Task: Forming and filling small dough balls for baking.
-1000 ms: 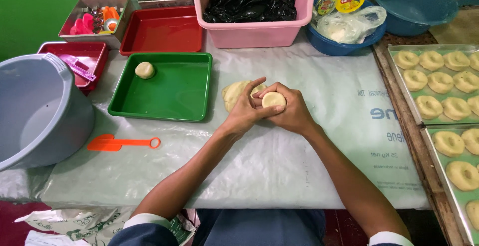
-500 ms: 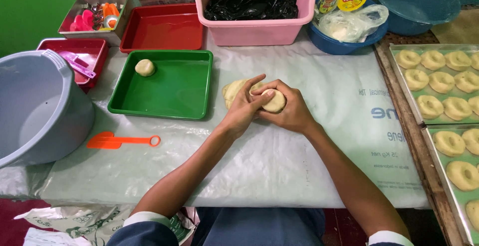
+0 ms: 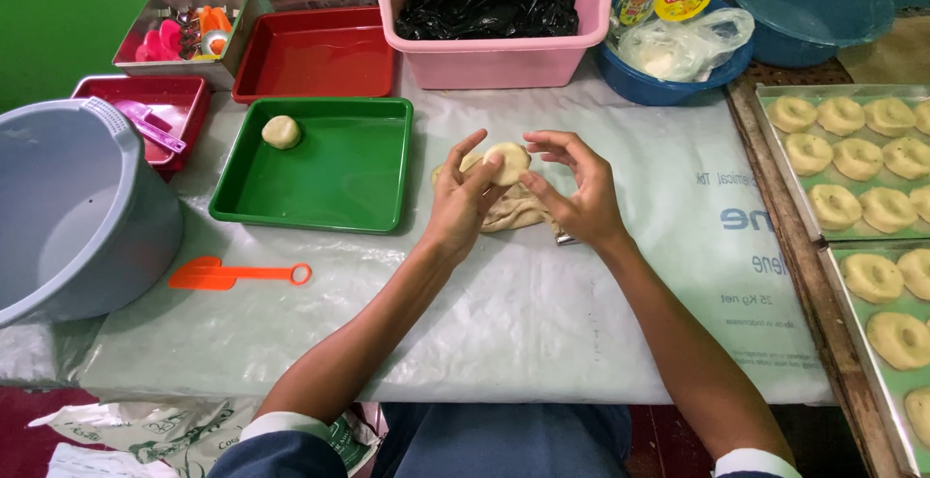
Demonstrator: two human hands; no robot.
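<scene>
The dough lump (image 3: 513, 209) lies partly hidden behind both hands, and the doughnut trays (image 3: 823, 246) run off the right edge.

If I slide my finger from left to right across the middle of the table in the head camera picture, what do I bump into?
Grey bucket → orange scoop → green tray → left hand → dough ball → right hand → tray of dough rings.

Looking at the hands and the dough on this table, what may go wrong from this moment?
1. The dough ball sits only on the fingertips of the left hand, and the right hand is open beside it, so it might slip onto the dough lump below.
2. A small metal tool lies just under the right wrist; the wrist might press on it.
3. The green tray lies across the left arm's side, so a carry there might be awkward.
</scene>
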